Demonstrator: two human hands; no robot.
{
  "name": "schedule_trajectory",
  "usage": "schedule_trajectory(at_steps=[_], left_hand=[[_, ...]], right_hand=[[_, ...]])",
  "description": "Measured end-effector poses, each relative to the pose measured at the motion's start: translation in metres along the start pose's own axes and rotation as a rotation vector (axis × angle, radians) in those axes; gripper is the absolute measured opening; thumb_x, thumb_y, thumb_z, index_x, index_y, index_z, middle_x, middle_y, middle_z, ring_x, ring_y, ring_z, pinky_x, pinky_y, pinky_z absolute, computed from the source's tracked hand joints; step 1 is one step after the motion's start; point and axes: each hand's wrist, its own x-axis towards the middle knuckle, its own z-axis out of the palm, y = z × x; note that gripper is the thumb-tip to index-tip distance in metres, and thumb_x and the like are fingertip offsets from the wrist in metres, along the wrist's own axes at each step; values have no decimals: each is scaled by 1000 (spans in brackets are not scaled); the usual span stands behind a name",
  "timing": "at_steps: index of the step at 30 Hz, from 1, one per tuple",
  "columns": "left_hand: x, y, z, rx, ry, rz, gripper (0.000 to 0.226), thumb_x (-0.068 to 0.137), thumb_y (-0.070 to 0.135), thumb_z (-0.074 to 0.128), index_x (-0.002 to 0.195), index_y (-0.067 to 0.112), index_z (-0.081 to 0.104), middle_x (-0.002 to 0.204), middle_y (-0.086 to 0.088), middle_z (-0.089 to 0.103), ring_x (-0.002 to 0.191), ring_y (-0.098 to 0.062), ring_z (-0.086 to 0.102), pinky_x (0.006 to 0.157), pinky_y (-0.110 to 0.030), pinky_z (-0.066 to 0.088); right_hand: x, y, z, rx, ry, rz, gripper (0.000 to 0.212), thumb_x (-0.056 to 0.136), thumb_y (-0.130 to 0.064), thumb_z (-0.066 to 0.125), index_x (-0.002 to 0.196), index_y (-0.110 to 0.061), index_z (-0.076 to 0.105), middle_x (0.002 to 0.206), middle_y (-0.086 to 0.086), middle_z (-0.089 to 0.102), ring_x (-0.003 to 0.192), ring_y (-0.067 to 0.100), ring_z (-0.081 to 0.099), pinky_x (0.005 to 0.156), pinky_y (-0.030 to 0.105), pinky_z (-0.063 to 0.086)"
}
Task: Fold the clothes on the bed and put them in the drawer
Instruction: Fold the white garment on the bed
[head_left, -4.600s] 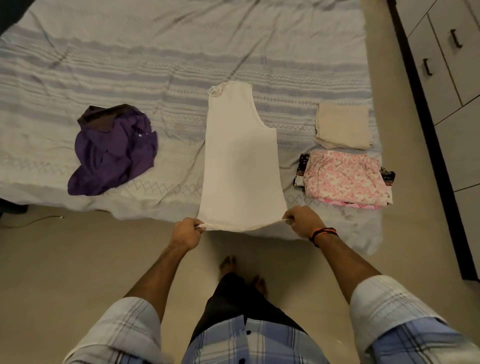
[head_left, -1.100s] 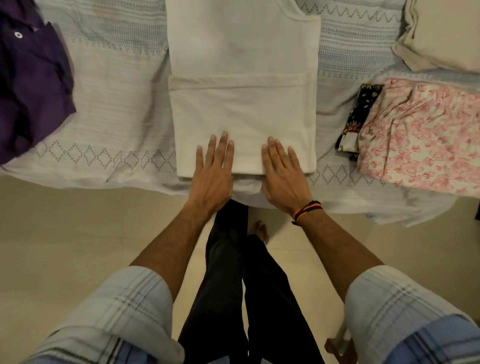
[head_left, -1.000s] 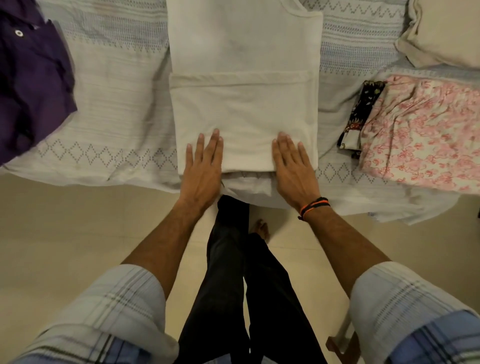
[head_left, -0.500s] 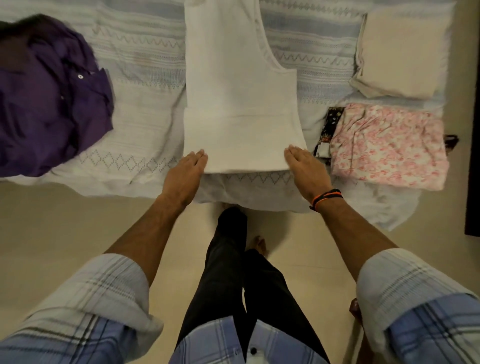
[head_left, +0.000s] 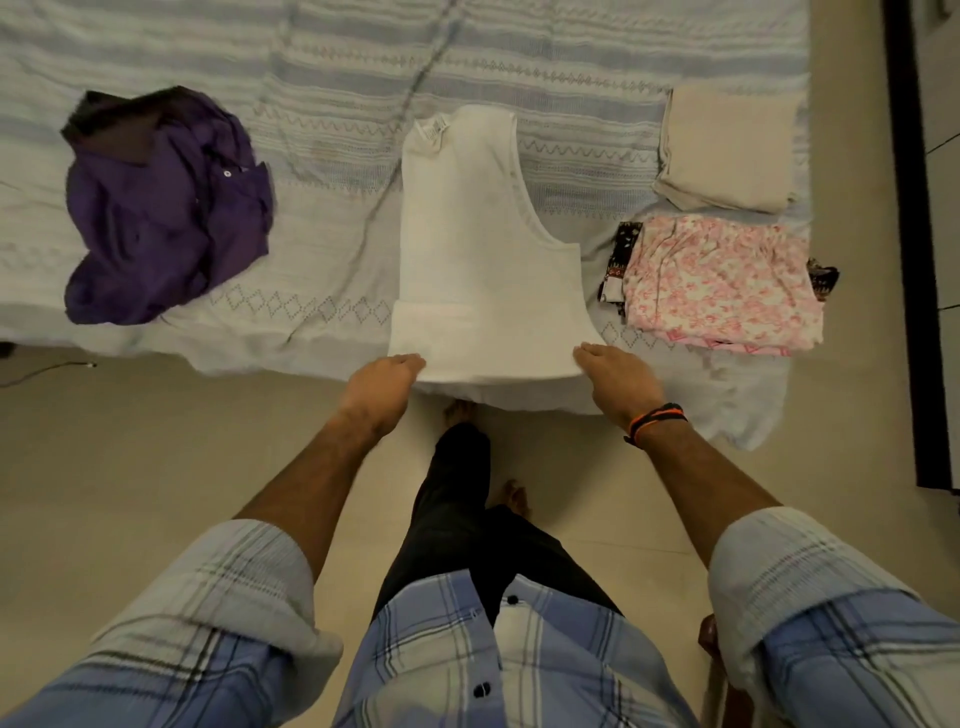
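Head view, lower centre of frame: left hand (head_left: 387, 382) and right hand (head_left: 615, 382) sit at the near corners of the white vest (head_left: 483, 260), fingers at its folded hem; whether they pinch it I cannot tell. Vest lies mid-bed (head_left: 337, 67), hem turned up once. Advice: lift both corners evenly, keep edges square. Purple shirt (head_left: 166, 208) at left is unfolded.

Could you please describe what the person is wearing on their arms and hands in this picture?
Both arms wear a blue, white and grey plaid shirt with the sleeves rolled up to about the elbow, showing a pale striped lining at the cuffs. The left hand is bare, with no ring or band visible. The right hand is bare too, but its wrist carries a wristband of black and orange strands.
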Motion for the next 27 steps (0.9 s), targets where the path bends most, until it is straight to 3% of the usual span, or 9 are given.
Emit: schedule_trajectory(at_steps=[4, 11, 16, 18, 21, 23, 27], left_hand=[[-1, 0, -14, -86, 69, -41, 54, 84, -6, 46, 132, 17, 55, 127, -12, 62, 112, -35, 57, 92, -42, 47], [44, -14, -49, -463, 278, -215, 46, 78, -10, 47, 114, 13, 65, 106, -17, 69, 98, -35, 63, 86, -39, 53], [95, -30, -64, -719, 377, -443, 26, 94, 5, 50, 115, 6, 65, 108, -17, 68, 102, -34, 61, 82, -30, 43], [122, -36, -63, -811, 384, -506, 23, 96, 12, 53, 115, 3, 64, 110, -16, 67, 105, -33, 60, 81, -27, 40], [159, -44, -59, -917, 328, -578, 24, 97, 17, 55, 112, 4, 66, 112, -14, 68, 106, -31, 61, 88, -31, 45], [182, -49, -57, -956, 302, -605, 23, 96, 19, 55, 110, 5, 68, 109, -13, 69, 103, -30, 62, 90, -35, 48], [218, -60, -53, -993, 283, -674, 23, 96, 21, 56, 109, 8, 70, 106, -10, 70, 100, -28, 64, 88, -34, 50]], right_hand=[[6, 5, -13, 26, 35, -3, 38, 85, 11, 42, 115, -4, 59, 115, 16, 63, 103, 38, 60, 84, 47, 52], [58, 16, -52, 201, 78, 104, 43, 85, 5, 50, 125, -7, 61, 124, 16, 62, 115, 38, 55, 95, 47, 48], [113, 23, -69, 454, 208, 313, 28, 88, -3, 51, 110, -11, 68, 101, 16, 69, 96, 37, 61, 73, 39, 49], [140, 27, -70, 587, 239, 421, 23, 93, -7, 52, 109, -11, 69, 96, 15, 69, 92, 34, 62, 71, 35, 47], [175, 34, -66, 727, 252, 511, 20, 95, -13, 59, 111, -7, 70, 102, 13, 70, 98, 29, 63, 81, 28, 46], [197, 39, -62, 764, 233, 546, 22, 95, -15, 61, 113, -6, 69, 106, 12, 70, 101, 27, 62, 81, 24, 40], [234, 47, -55, 779, 200, 589, 22, 96, -17, 61, 113, -5, 68, 104, 8, 68, 97, 20, 59, 83, 24, 41]])
